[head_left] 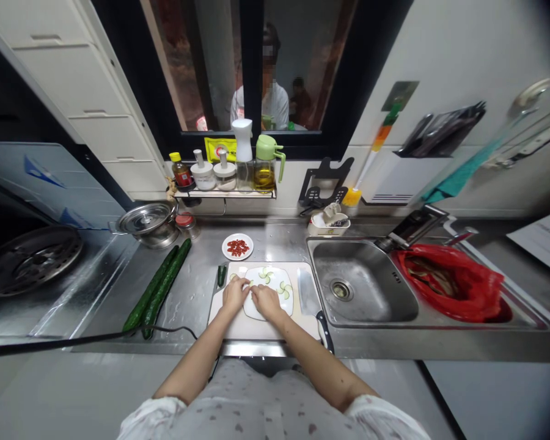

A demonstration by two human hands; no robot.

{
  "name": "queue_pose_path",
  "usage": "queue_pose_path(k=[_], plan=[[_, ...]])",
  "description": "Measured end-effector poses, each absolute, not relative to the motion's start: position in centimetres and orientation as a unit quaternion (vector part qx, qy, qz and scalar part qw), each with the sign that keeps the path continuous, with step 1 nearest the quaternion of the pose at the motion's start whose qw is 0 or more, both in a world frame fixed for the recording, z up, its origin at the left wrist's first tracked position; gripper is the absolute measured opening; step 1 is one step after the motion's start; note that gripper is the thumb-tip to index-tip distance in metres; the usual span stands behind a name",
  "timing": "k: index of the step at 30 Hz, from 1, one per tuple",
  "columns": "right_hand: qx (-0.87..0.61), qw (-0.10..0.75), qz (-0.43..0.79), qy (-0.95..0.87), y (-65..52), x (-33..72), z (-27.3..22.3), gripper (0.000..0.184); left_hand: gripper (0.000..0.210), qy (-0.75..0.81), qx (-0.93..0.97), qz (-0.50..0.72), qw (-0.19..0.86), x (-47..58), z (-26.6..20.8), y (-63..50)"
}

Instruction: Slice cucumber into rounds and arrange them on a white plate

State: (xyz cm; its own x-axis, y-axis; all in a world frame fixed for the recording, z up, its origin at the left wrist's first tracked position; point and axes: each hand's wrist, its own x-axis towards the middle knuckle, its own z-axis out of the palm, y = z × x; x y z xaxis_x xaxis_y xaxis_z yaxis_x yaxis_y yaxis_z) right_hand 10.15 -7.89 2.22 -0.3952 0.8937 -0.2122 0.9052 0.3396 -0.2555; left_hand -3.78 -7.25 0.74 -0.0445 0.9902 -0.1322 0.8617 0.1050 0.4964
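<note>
Over a white square plate (253,309) my left hand (234,294) and my right hand (264,301) meet fingertip to fingertip. Both are closed in a pinch at the plate's left part, with a pale green cucumber slice partly showing at the fingers. Thin cucumber slices (285,290) lie fanned on the plate in small groups. The plate rests on a cream cutting board (242,331). A kitchen knife (306,292) lies along the board's right side, its black handle toward me. Dark green cucumber pieces (221,275) sit at the board's upper left corner.
Two whole cucumbers (158,292) lie left of the board. Behind it stands a small dish (226,254) of chopped red pieces. A sink (371,293) is at right, beside a red plastic bag (453,284). A lidded pot (146,223) and seasoning shelf (224,193) are behind.
</note>
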Motion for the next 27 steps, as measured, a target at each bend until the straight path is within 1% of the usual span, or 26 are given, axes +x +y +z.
queue_pose_path(k=[13, 18, 27], plan=[[0.567, -0.010, -0.180, 0.804, -7.94, 9.88, 1.65, 0.032, 0.026, 0.697, 0.670, 0.143, 0.211, -4.08, 0.17, -7.14], [0.568, -0.004, -0.183, 0.802, -8.14, 10.10, 1.90, 0.032, 0.030, 0.684, 0.688, 0.129, 0.206, -4.25, -0.03, -7.14], [0.573, 0.023, -0.188, 0.798, -8.68, 10.08, 1.97, 0.031, 0.027, 0.689, 0.684, 0.127, 0.204, -4.15, 0.20, -7.29]])
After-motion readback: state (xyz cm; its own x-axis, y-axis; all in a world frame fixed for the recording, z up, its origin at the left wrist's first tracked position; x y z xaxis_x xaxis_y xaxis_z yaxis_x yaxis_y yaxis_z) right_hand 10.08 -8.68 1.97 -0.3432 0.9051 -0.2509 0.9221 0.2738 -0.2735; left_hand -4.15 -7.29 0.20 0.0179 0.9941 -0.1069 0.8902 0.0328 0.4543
